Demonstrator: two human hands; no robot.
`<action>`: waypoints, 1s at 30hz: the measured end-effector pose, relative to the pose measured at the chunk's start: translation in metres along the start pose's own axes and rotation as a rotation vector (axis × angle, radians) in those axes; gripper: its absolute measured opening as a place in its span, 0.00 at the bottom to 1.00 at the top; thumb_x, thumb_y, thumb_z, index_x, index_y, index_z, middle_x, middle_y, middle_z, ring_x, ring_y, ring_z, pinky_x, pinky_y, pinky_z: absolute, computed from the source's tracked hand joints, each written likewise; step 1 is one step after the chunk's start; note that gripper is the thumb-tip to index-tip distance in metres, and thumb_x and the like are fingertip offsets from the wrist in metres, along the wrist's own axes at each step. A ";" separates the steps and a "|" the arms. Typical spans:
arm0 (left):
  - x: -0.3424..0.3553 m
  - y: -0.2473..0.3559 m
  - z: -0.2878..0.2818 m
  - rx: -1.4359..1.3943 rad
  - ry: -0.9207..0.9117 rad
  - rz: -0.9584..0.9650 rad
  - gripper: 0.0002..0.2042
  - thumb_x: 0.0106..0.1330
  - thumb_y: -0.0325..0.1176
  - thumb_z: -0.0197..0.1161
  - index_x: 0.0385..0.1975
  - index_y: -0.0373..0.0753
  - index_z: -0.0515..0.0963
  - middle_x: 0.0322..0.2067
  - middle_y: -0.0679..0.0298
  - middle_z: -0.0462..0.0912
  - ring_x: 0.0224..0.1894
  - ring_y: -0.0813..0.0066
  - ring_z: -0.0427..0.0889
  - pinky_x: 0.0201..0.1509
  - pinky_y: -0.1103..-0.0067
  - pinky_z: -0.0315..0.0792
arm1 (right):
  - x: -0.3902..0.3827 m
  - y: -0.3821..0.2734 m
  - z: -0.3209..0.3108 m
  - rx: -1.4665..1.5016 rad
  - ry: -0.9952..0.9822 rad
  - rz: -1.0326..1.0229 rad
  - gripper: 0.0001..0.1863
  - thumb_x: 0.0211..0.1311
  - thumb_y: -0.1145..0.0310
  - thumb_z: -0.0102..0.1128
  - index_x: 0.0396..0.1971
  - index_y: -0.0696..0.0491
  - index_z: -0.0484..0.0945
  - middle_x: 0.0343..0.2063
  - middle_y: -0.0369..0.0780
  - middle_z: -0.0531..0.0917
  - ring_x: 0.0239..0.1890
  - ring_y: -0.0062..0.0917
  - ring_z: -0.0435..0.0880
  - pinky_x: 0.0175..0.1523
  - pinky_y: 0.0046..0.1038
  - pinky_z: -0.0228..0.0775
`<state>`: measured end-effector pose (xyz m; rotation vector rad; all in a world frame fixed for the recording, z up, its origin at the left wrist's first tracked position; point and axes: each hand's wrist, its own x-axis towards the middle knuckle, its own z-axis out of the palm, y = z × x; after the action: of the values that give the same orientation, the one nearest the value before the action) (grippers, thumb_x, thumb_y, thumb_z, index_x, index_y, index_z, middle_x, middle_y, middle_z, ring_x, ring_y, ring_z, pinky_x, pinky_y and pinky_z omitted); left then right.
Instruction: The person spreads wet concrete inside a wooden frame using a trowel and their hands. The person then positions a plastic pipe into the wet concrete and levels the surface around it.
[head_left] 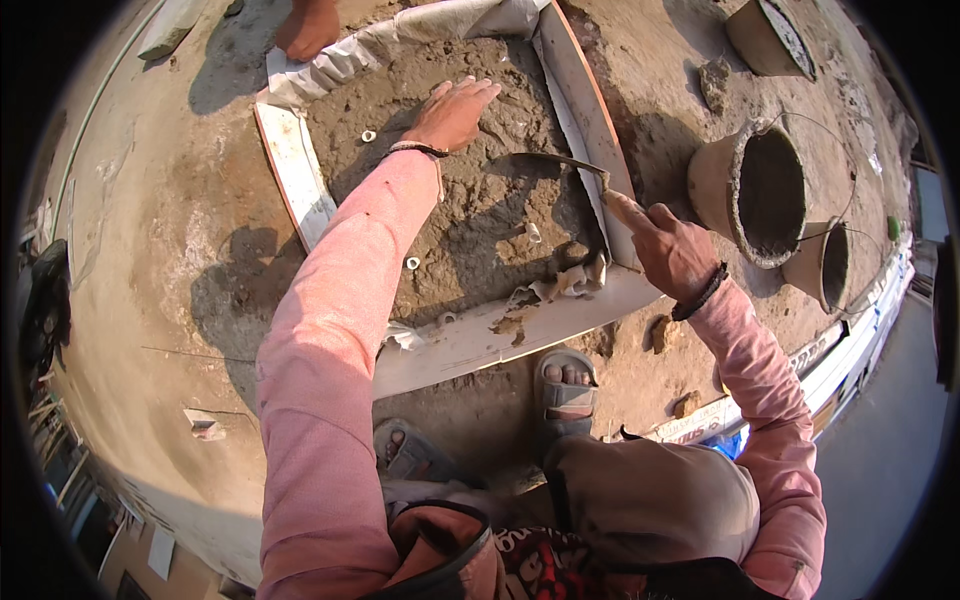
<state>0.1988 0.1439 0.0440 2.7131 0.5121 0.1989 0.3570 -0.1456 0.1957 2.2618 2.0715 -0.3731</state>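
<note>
Left hand [455, 113] is laid out pretty flat, fingers stretched and palm down on the wet mortar [480, 215], not gripping anything that I can see. Right hand [670, 252] is wrapped round the handle of a trowel [558, 159], index finger running up toward the neck, blade just over or touching the mix (can't tell which).

Trowel looks light, with a stiff, thin blade. I'd hold it by the handle, close to the neck, for control. Handle could get slick if the wet stuff creeps up.

The mortar fills the shallow box form [480, 355] in front of the person. Looks thick, lumpy and soft, so I'd guess it dents easily and drags heavy. No real grip on it: push with a flat palm or blade. Easy on the short white tube piece [412, 263] in there, probably knocks loose.

Crumpled liner [385, 50] at the far edge looks flimsy. Another person's hand [308, 30] is by that corner. Mortar-crusted bucket [712, 180] sits off right, probably heavy if loaded; lift by the wire handle.
</note>
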 end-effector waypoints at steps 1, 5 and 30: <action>-0.005 0.016 -0.004 -0.088 -0.009 0.003 0.19 0.60 0.20 0.49 0.52 0.39 0.69 0.50 0.55 0.74 0.54 0.55 0.71 0.58 0.63 0.64 | -0.004 0.002 -0.012 0.007 -0.028 -0.021 0.28 0.55 0.73 0.50 0.58 0.41 0.66 0.25 0.44 0.76 0.21 0.41 0.79 0.24 0.38 0.71; -0.049 0.089 0.014 -0.245 -0.197 -0.084 0.10 0.61 0.30 0.56 0.40 0.33 0.73 0.35 0.50 0.78 0.41 0.50 0.77 0.47 0.63 0.71 | -0.006 0.007 -0.027 0.029 0.016 -0.013 0.28 0.54 0.74 0.50 0.58 0.41 0.66 0.25 0.44 0.75 0.21 0.41 0.79 0.24 0.39 0.71; -0.086 0.128 0.080 -0.493 -0.056 -0.389 0.08 0.60 0.31 0.55 0.26 0.32 0.74 0.24 0.43 0.77 0.32 0.43 0.77 0.35 0.59 0.71 | -0.052 0.001 -0.014 0.011 -0.088 -0.051 0.27 0.54 0.71 0.50 0.58 0.46 0.67 0.31 0.48 0.78 0.21 0.40 0.79 0.24 0.38 0.72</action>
<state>0.1773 -0.0257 0.0133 2.0915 0.8356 0.1231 0.3557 -0.1934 0.2198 2.1608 2.0918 -0.4793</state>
